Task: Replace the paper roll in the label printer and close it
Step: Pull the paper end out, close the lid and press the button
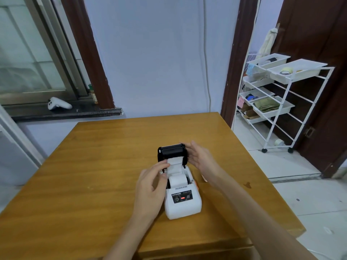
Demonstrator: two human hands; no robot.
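One paper roll (177, 180) inside open label printer (183, 201), left hand (152, 186) pinching its strip, right hand (201, 158) released.

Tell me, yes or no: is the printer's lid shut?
No, the black lid stands open behind the paper roll, with the paper strip drawn up against it.

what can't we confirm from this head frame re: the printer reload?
- Roll seating in the label printer: the left hand covers the bay's left side.
- Lid latch and hinges: facing away, and the right hand hides its right edge.
- Control panel text and the red light's meaning: too small.
- Orange part at the printer's right side: mostly hidden by the body.
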